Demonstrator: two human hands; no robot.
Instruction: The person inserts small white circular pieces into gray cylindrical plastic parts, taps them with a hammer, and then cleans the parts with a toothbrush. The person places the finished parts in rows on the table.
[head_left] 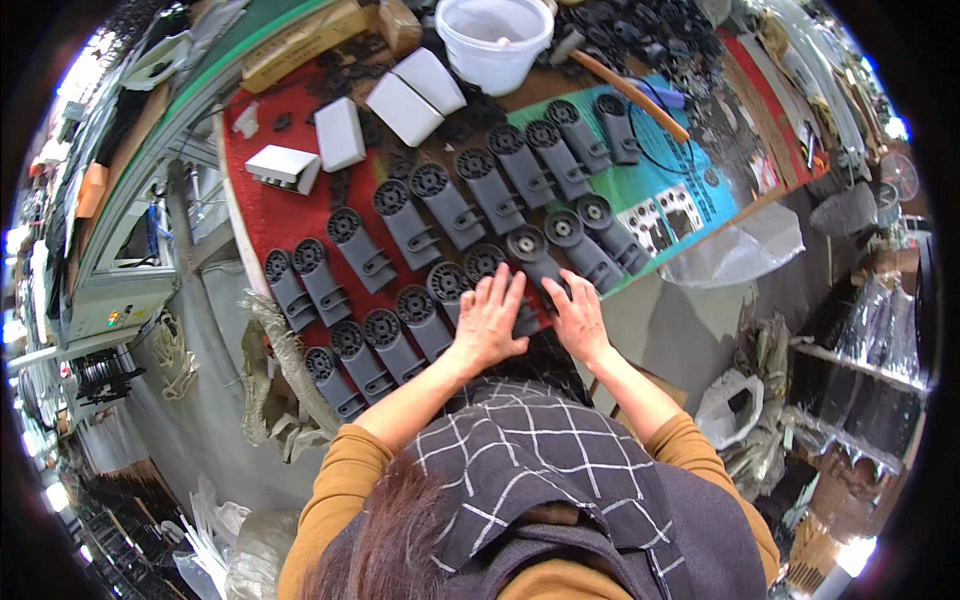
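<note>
Grey plastic housings [462,205], each with a round spoked end and a narrower body, lie in two slanting rows on the worktable. My left hand [490,318] rests over housings in the near row, fingers spread and stretched forward, covering part of them. Beside it, my right hand [580,320] has its bent thumb and fingers at the lower end of one housing [527,243], whose round end has a lighter hub. Two similar housings with light hubs, one of them a grey housing [594,212], lie just right of that hand.
White boxes [340,133] and a white bucket [494,45] stand behind the rows. A hammer [630,95] with an orange handle lies by a pile of black parts [640,40]. Clear plastic bag [735,250] hangs at the right edge; rough sacking [290,360] hangs at the left.
</note>
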